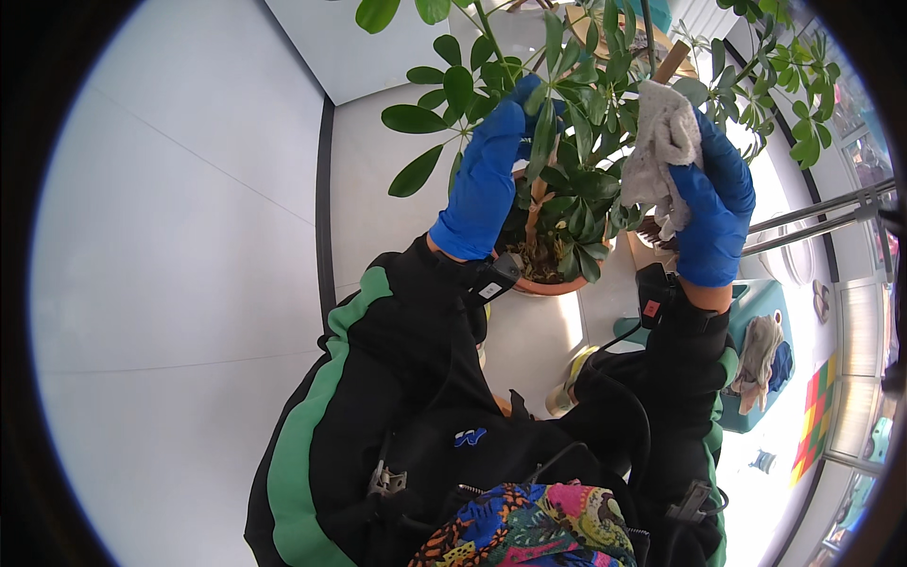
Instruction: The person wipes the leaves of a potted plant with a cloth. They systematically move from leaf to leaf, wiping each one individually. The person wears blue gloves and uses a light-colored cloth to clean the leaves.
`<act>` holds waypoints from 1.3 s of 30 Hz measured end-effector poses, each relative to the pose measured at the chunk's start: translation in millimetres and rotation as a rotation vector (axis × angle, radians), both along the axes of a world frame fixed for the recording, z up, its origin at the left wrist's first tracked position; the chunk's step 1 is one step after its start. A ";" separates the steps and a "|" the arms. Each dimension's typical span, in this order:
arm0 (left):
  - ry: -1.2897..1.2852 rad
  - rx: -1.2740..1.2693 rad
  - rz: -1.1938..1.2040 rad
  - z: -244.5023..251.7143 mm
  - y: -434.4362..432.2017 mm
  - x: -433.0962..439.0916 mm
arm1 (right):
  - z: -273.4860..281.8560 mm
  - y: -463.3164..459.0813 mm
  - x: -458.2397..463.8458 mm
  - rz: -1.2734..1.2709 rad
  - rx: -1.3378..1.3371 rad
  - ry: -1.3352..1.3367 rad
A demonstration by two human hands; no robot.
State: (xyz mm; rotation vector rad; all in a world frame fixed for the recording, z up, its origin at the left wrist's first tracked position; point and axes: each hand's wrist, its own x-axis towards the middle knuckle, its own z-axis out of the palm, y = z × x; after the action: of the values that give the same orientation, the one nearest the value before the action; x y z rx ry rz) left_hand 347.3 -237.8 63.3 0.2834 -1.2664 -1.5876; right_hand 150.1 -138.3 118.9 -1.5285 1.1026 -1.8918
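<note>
A leafy green potted plant [595, 184], apparently an umbrella plant, stands before me in a terracotta-coloured pot [553, 287]. Both my hands wear blue gloves. My left hand [492, 166] reaches in among the leaves, its fingers curled at a leaf cluster; leaves partly cover the fingertips, so whether they pinch a leaf is hard to see. A pale, speckled cloth [659, 145] hangs crumpled from my right hand [716, 202], gripped between thumb and fingers, to the right of the foliage.
A white wall or panel [177, 212] rises close on my left. To the right are metal rails [815, 220] and a teal bin [737, 418] with cloths [758, 361] draped over it. Slippers [820, 301] and a colourful mat [815, 418] lie farther right.
</note>
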 end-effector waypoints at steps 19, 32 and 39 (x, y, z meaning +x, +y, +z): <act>-0.275 0.347 -0.079 -43.0 -78.0 100.3 | -50.8 -15.0 45.6 0.495 0.518 0.317; -0.060 0.309 -0.295 -46.8 -48.6 47.2 | -86.0 -52.1 57.8 -0.058 0.089 0.354; 0.162 0.424 -0.319 -43.8 -23.6 19.4 | -83.9 -53.8 72.9 -0.228 0.025 0.731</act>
State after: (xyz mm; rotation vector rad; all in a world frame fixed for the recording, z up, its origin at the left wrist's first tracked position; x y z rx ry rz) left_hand 366.7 -261.4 19.5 0.2167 -0.8710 -2.1083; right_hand 223.0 -192.1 35.0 -2.2397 1.6490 -1.4467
